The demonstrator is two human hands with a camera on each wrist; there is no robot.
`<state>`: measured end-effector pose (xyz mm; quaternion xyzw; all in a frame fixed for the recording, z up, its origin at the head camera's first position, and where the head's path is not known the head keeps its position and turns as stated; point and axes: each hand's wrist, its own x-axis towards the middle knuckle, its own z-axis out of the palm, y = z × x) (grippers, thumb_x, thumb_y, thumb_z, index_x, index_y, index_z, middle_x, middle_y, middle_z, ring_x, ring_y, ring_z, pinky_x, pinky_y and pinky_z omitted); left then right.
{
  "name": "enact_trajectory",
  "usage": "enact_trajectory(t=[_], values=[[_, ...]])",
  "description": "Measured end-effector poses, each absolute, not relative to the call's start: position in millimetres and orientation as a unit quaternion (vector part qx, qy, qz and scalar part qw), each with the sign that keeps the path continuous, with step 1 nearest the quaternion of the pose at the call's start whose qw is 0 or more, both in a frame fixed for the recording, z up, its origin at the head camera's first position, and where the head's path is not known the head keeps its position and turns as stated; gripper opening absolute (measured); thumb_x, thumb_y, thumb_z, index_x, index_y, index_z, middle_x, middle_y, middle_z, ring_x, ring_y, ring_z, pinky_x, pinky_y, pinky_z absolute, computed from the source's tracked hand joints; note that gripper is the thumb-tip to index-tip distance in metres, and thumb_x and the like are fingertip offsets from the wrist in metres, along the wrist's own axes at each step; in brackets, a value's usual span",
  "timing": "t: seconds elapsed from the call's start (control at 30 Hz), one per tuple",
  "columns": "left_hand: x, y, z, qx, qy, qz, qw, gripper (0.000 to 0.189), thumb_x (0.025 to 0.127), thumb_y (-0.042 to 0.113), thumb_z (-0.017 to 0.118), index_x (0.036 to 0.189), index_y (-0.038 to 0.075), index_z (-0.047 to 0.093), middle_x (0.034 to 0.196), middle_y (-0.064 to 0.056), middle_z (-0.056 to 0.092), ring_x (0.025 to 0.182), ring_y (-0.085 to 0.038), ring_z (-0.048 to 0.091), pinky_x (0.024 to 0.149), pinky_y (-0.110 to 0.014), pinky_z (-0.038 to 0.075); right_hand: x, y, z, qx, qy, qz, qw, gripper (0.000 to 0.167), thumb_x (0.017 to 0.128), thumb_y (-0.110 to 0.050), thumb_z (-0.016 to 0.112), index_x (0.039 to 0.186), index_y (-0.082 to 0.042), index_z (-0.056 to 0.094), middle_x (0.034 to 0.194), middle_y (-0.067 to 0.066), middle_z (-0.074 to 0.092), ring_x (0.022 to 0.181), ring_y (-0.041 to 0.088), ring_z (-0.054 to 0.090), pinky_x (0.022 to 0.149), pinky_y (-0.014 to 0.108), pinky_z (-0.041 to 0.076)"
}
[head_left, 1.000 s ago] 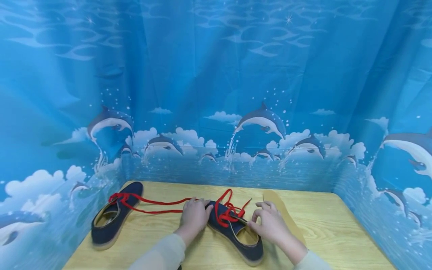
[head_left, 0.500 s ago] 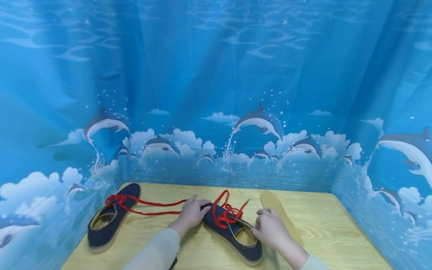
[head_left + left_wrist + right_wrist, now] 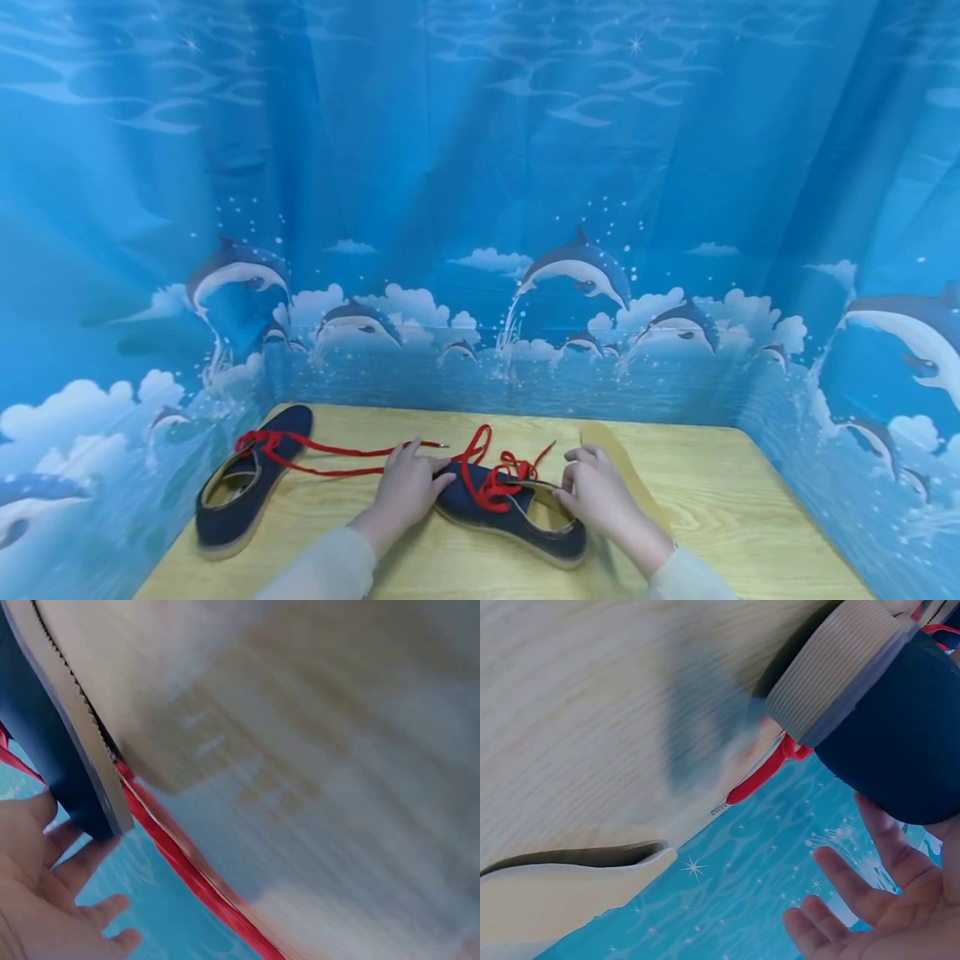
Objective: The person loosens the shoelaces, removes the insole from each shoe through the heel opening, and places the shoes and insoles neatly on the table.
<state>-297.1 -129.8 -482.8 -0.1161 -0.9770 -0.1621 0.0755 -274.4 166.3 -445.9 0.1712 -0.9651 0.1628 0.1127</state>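
A navy shoe [image 3: 517, 529] with loose red laces [image 3: 491, 492] lies on the table, its toe to the left. My left hand [image 3: 405, 483] holds the toe between thumb and fingers; the left wrist view shows the thumb and index finger at the tip of the shoe [image 3: 52, 742]. At the heel end, my right hand [image 3: 600, 492] pinches the edge of the shoe's opening. The right wrist view has the heel [image 3: 907, 742] resting against the thumb side of that hand, other fingers spread. A matching shoe [image 3: 225, 529] lies at the far left, heel nearer me.
A tan insole [image 3: 622, 458] lies behind and right of my right hand. Red lace [image 3: 352, 453] stretches from the far-left shoe toward my left hand. The light wooden table [image 3: 750, 500] ends at a blue dolphin-print curtain [image 3: 465, 208].
The held shoe has turned, its toe swinging left and slightly toward me. My left hand moved left with the toe, baring a lace tip behind it. The right hand stayed near the opening.
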Motion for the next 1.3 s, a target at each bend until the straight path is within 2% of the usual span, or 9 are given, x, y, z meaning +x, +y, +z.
enact_trajectory(t=[0.13, 0.33, 0.5, 0.63, 0.7, 0.87, 1.13, 1.3], values=[[-286, -127, -481, -0.082, -0.982, -0.152, 0.071, 0.037, 0.093, 0.045, 0.068, 0.119, 0.02, 0.077, 0.118, -0.001, 0.073, 0.137, -0.041, 0.045, 0.115, -0.061, 0.028, -279, 165, -446, 0.168, -0.965, 0.17, 0.105, 0.034, 0.078, -0.021, 0.085, 0.059, -0.023, 0.056, 0.125, 0.019, 0.064, 0.125, 0.046, 0.048, 0.111, 0.064, 0.031], [-277, -123, -481, -0.055, -0.986, -0.146, 0.062, 0.04, 0.094, 0.048, 0.065, 0.119, 0.019, 0.076, 0.121, -0.002, 0.072, 0.136, -0.041, 0.046, 0.114, -0.061, 0.029, -282, 167, -446, 0.161, -0.967, 0.169, 0.099, 0.026, 0.081, -0.026, 0.083, 0.065, -0.023, 0.062, 0.127, 0.02, 0.063, 0.125, 0.046, 0.048, 0.107, 0.065, 0.035], [-283, -130, -482, -0.114, -0.971, -0.203, 0.049, 0.05, 0.095, 0.05, 0.063, 0.128, 0.013, 0.07, 0.13, -0.007, 0.067, 0.142, -0.044, 0.036, 0.116, -0.061, 0.025, -277, 175, -438, 0.132, -0.974, 0.161, 0.09, 0.022, 0.082, -0.032, 0.082, 0.068, -0.021, 0.068, 0.132, 0.022, 0.06, 0.127, 0.046, 0.046, 0.107, 0.065, 0.035], [-289, -140, -482, -0.162, -0.955, -0.25, 0.003, 0.063, 0.092, 0.056, 0.063, 0.138, 0.013, 0.063, 0.14, -0.009, 0.06, 0.145, -0.046, 0.027, 0.117, -0.064, 0.019, -271, 178, -433, 0.126, -0.981, 0.129, 0.068, 0.027, 0.083, -0.034, 0.08, 0.063, -0.022, 0.066, 0.131, 0.022, 0.061, 0.127, 0.047, 0.046, 0.109, 0.065, 0.033], [-291, -144, -483, -0.174, -0.949, -0.26, -0.017, 0.067, 0.089, 0.059, 0.065, 0.139, 0.014, 0.062, 0.142, -0.009, 0.058, 0.146, -0.046, 0.025, 0.116, -0.066, 0.017, -270, 178, -433, 0.131, -0.982, 0.12, 0.064, 0.027, 0.084, -0.032, 0.08, 0.062, -0.022, 0.066, 0.128, 0.021, 0.062, 0.125, 0.046, 0.048, 0.108, 0.063, 0.035], [-292, -146, -485, -0.179, -0.946, -0.269, -0.027, 0.071, 0.082, 0.061, 0.073, 0.136, 0.015, 0.064, 0.139, -0.007, 0.061, 0.145, -0.046, 0.027, 0.115, -0.068, 0.018, -270, 176, -436, 0.144, -0.979, 0.116, 0.087, 0.025, 0.083, -0.027, 0.08, 0.063, -0.02, 0.067, 0.123, 0.019, 0.065, 0.12, 0.045, 0.051, 0.101, 0.061, 0.043], [-290, -148, -485, -0.163, -0.952, -0.259, -0.023, 0.069, 0.075, 0.059, 0.08, 0.13, 0.018, 0.07, 0.131, -0.004, 0.066, 0.142, -0.045, 0.034, 0.111, -0.069, 0.024, -275, 174, -440, 0.157, -0.973, 0.135, 0.103, 0.031, 0.081, -0.023, 0.082, 0.059, -0.021, 0.061, 0.119, 0.018, 0.066, 0.119, 0.045, 0.051, 0.103, 0.06, 0.042], [-285, -154, -479, -0.146, -0.957, -0.25, -0.024, 0.068, 0.071, 0.059, 0.083, 0.126, 0.019, 0.073, 0.126, -0.005, 0.069, 0.14, -0.045, 0.036, 0.11, -0.068, 0.027, -282, 170, -445, 0.159, -0.966, 0.173, 0.104, 0.028, 0.082, -0.021, 0.081, 0.06, -0.02, 0.064, 0.119, 0.019, 0.066, 0.119, 0.044, 0.051, 0.105, 0.059, 0.04]])
